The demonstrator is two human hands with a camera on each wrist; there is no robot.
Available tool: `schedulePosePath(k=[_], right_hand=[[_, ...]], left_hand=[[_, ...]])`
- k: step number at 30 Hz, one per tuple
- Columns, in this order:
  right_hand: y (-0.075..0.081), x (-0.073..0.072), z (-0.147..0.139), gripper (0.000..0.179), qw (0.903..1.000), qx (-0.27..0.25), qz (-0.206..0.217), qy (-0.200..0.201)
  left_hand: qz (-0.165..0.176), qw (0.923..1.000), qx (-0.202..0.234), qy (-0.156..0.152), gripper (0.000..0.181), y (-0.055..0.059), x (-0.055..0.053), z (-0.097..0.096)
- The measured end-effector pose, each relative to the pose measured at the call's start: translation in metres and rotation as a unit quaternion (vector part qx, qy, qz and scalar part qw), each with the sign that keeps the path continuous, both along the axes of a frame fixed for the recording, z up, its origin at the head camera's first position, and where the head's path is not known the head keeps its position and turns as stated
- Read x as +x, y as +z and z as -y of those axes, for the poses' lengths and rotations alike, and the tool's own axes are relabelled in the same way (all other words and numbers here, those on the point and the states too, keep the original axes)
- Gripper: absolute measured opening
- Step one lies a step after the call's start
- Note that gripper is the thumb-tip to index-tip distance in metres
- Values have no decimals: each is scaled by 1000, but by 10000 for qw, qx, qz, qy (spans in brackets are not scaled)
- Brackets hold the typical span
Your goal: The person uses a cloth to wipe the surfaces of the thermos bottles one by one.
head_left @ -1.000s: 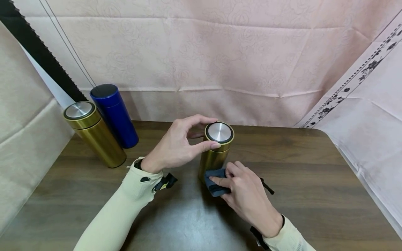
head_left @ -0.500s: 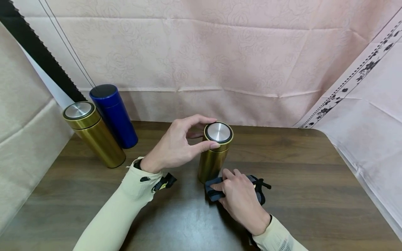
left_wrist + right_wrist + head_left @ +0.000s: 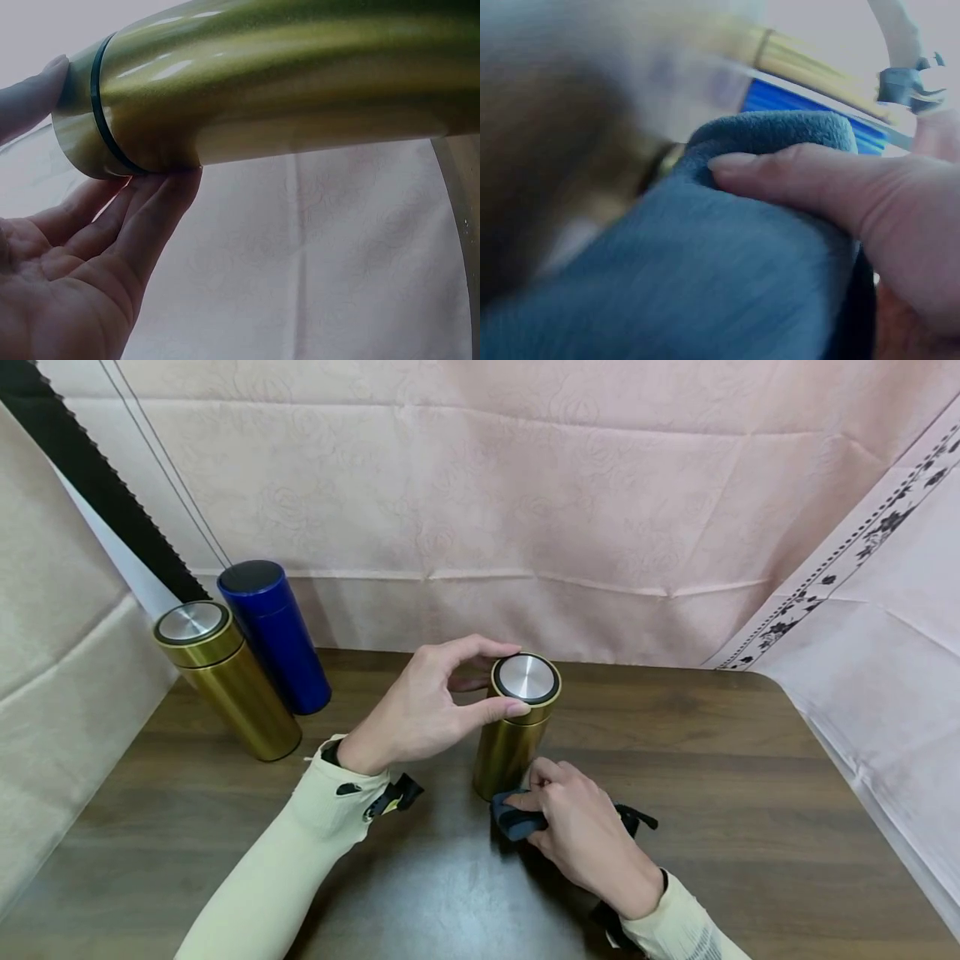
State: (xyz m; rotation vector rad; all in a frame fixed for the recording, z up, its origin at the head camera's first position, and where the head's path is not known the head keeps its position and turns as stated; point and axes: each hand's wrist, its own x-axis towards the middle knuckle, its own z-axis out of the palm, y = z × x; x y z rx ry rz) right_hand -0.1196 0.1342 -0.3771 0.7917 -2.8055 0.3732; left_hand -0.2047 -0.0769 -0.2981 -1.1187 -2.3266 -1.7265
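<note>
A gold thermos [image 3: 504,758] with a brushed silver lid top stands on the wooden table. My left hand [image 3: 431,702] grips it round the lid, thumb on the near side and fingers behind; the left wrist view shows the fingertips [image 3: 176,180] against the gold wall just below the dark seam. Low at the thermos's right front, my right hand [image 3: 588,835] pinches a folded dark blue-grey cloth [image 3: 517,817], which is right at the base. In the right wrist view the thumb [image 3: 780,176] presses on the fuzzy cloth [image 3: 705,262].
At the left of the table [image 3: 712,777] stand a second gold thermos [image 3: 238,697] and a blue thermos [image 3: 277,639] with a black top, close together. A pale pink fabric sheet [image 3: 525,510] hangs behind the table, and white fabric borders both sides.
My right hand with the cloth has moved down along the thermos to its base, swinging left and back right. My left hand keeps its grip on the lid.
</note>
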Motion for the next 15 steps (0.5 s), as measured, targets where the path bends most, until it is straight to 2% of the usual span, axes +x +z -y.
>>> schedulePosePath(k=[5, 8, 11, 15], right_hand=[[22, 12, 2, 52, 9970, -335, -662, -230], [36, 20, 4, 55, 9890, -773, -1240, -212], [46, 24, 7, 61, 9744, -1312, -1824, -2], [52, 21, 17, 60, 9444, -1620, -2841, 343]], left_hand=[[-25, 10000, -26, 35, 46, 2, 1, -1], [-58, 9999, -83, 75, 46, 3, 2, -1], [-67, 9999, -116, 101, 46, 3, 1, 0], [-73, 9998, -128, 131, 46, 2, 0, 1]])
